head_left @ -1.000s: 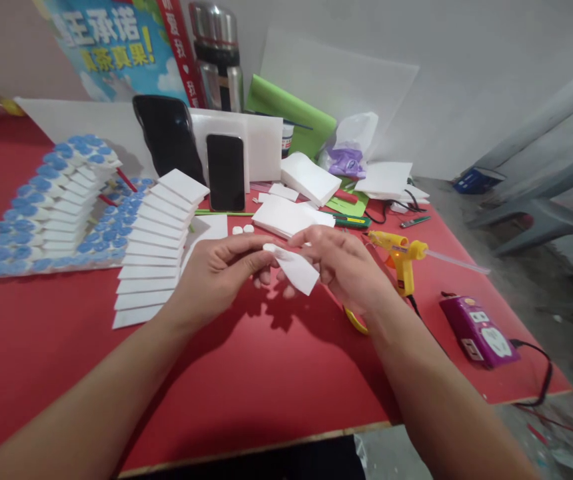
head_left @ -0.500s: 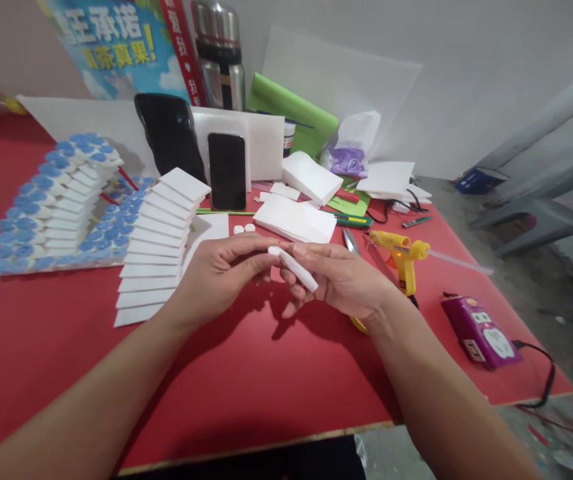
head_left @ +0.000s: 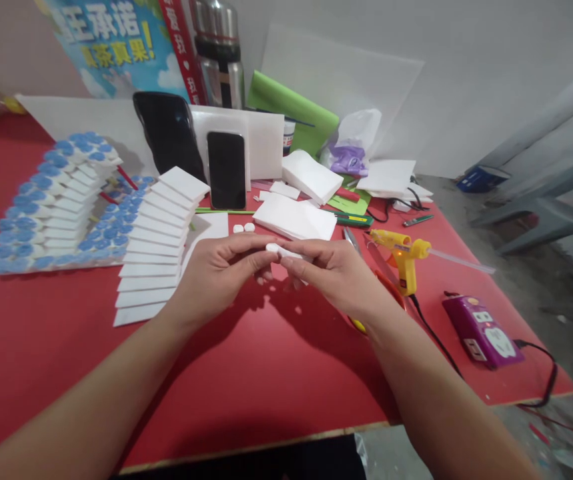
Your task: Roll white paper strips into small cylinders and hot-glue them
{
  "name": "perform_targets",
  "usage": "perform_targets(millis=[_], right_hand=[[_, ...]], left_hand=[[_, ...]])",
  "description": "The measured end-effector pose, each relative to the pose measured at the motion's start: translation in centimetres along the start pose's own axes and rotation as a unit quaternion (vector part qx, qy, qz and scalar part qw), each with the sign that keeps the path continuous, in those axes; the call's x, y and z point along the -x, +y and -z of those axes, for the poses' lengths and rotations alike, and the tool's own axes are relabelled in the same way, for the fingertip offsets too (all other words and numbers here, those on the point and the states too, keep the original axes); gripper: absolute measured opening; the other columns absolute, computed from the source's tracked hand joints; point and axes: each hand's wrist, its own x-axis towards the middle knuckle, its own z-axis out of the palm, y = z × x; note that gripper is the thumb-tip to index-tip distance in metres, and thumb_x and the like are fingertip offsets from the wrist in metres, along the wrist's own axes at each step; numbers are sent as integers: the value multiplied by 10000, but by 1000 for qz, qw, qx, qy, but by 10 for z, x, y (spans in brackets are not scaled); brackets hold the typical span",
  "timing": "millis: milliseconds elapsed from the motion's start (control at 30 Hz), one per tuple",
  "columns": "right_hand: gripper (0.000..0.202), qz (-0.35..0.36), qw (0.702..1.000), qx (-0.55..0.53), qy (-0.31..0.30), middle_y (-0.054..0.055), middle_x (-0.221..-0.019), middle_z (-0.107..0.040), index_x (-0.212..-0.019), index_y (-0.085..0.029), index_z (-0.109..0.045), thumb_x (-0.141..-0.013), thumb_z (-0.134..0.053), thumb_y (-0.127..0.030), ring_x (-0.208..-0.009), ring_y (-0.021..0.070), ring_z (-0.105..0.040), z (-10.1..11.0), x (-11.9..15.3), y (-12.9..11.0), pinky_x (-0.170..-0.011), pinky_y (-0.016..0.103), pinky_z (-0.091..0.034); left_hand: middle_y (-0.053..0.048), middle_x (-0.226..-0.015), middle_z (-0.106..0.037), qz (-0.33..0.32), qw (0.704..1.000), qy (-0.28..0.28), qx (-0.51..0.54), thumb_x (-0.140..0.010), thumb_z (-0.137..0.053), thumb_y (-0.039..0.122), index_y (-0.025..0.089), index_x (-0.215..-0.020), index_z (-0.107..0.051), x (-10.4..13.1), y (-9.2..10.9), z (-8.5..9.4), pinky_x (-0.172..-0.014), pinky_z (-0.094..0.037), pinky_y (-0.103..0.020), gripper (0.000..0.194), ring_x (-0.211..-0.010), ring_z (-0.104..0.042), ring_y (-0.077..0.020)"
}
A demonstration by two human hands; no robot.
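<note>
A small white roll is held between both hands over the red table. My left hand pinches its left end between thumb and fingers. My right hand closes on the right part, its thumb and fingers covering much of the roll. Two small white pieces lie just behind the hands. Beyond them is a stack of white paper. Scissors, partly hidden by my right hand and forearm, show a yellow and orange handle.
Left stand overlapping white cards and a blue-and-white craft piece. Behind are two phones and a steel flask. At right lie a yellow glue gun, a green cutter and a purple power strip.
My right fingers have folded over the roll, which now lies flatter and shows less. My right hand has turned slightly, and more of the scissors' orange handle shows.
</note>
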Motion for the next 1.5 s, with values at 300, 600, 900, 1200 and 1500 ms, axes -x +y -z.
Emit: perform_targets(millis=[300, 600, 900, 1200, 1500], right_hand=[[96, 167, 946, 169, 222, -9, -667, -714, -802, -176, -747, -885, -717, -215, -540, 101, -563, -25, 2, 5, -520, 233, -410], [117, 331, 896, 253, 156, 49, -847, -783, -930, -168, -733, -955, -632, -113, -769, 153, -718, -18, 2, 8, -695, 263, -530], [105, 289, 930, 186, 131, 51, -866, -801, -896, -190, -755, -942, -664, -164, -810, 183, -757, -15, 3, 6, -751, 302, -587], [361, -191, 896, -374, -145, 107, -895, -800, -1102, -143, -702, -1053, -494, -434, -681, 196, -772, 1, -9, 4, -637, 336, -668], [143, -167, 884, -415, -136, 7, -782, -642, -979, -137, -715, -964, -670, -271, -576, 93, -541, -3, -7, 4, -591, 322, -690]], left_hand=[[22, -644, -725, 30, 998, 42, 41, -839, -815, 266, 212, -896, -833, 4, 1, -7, -579, -523, -187, 80, -579, -651, -107], [6, -622, -701, 54, 994, 32, 87, -720, -882, 197, 163, -744, -780, 1, 2, -3, -535, -533, -196, 110, -541, -645, -113], [-11, -673, -710, 57, 996, 18, 68, -711, -892, 236, 175, -803, -821, 1, -1, 1, -493, -515, -223, 131, -543, -648, -130], [-18, -836, -785, -23, 998, 42, 28, -764, -848, 201, 226, -865, -846, -2, -4, 3, -657, -575, -249, 104, -707, -699, -151], [-46, -856, -798, -17, 999, 43, 1, -744, -854, 250, 231, -844, -853, -3, -1, 2, -691, -609, -278, 102, -793, -728, -205]])
